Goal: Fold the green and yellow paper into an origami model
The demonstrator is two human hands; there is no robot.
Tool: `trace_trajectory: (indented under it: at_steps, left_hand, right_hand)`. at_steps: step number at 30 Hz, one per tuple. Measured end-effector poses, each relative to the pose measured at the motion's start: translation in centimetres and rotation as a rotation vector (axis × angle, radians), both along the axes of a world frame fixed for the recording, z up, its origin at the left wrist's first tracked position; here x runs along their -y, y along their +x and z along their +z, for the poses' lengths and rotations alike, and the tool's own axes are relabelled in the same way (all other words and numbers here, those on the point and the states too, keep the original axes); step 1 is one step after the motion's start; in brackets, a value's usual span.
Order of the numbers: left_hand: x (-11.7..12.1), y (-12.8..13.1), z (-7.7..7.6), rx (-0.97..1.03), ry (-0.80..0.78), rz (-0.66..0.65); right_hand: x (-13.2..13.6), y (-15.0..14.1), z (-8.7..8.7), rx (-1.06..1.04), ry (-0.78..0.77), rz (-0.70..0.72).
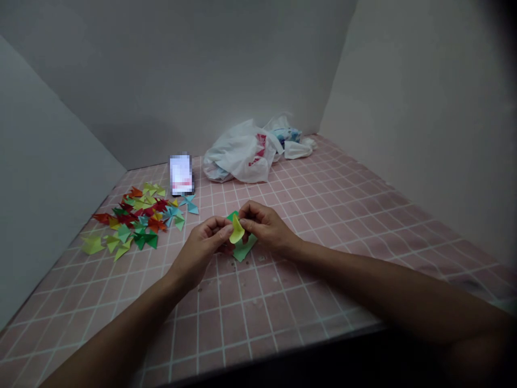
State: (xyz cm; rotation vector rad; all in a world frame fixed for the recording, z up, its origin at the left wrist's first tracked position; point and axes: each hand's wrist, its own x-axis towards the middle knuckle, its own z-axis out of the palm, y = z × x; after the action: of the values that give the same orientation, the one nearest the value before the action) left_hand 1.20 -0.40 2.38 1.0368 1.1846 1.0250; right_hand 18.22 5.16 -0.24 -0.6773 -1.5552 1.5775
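Note:
Between my two hands is a small piece of yellow paper (237, 230), partly folded and curved. My left hand (210, 237) pinches its left side between thumb and fingers. At its upper right edge, my right hand (262, 223) is closed on it too. Below the hands lie sheets of green paper (243, 251) on the table, partly covered by my fingers. To the left spreads a pile of folded paper pieces (141, 215) in red, orange, yellow, green and light blue, with pointed corners.
A phone (181, 175) with a lit, blurred screen stands behind the paper pile. White plastic bags (242, 153) lie against the back wall. A pink checked cloth (242, 307) covers the table, with walls at the left, back and right.

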Motion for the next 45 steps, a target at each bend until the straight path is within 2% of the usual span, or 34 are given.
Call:
trace_trajectory:
  at_steps: [5,12,18,24,28,32,35,38,42,45]
  left_hand:
    - [-0.1,0.0,-0.5,0.048,-0.053,-0.005]
    - [0.0,0.2,-0.7,0.057,-0.039,-0.016]
    - [-0.1,0.3,-0.6,0.063,-0.031,0.031]
    - [0.1,0.3,-0.6,0.003,0.043,0.046]
    - [0.2,0.2,-0.7,-0.032,0.122,0.117]
    - [0.3,0.2,-0.5,-0.171,0.269,0.208]
    - [0.4,0.3,-0.5,-0.353,0.368,0.199]
    - [0.4,0.4,-0.7,-0.585,0.508,0.178]
    - [0.4,0.4,-0.9,-0.754,0.701,0.148]
    - [0.4,0.2,-1.0,-0.806,0.758,0.100]
  right_hand:
    - [0.2,-0.2,-0.2,-0.014,0.054,-0.030]
    - [0.6,-0.3,-0.3,-0.021,0.012,-0.010]
    - [0.6,-0.4,-0.4,-0.017,0.005,-0.002]
    - [0.6,-0.4,-0.6,-0.021,0.014,-0.007]
    - [0.6,-0.4,-0.4,-0.069,0.000,-0.027]
    - [0.8,-0.4,-0.2,0.000,-0.002,-0.036]
    - [1.1,-0.5,-0.3,0.052,-0.088,0.017]
    - [1.2,-0.6,-0.3,0.061,-0.088,-0.012]
    - [1.1,-0.4,-0.1,0.136,0.130,-0.101]
    - [1.2,-0.1,0.3,0.226,0.307,-0.113]
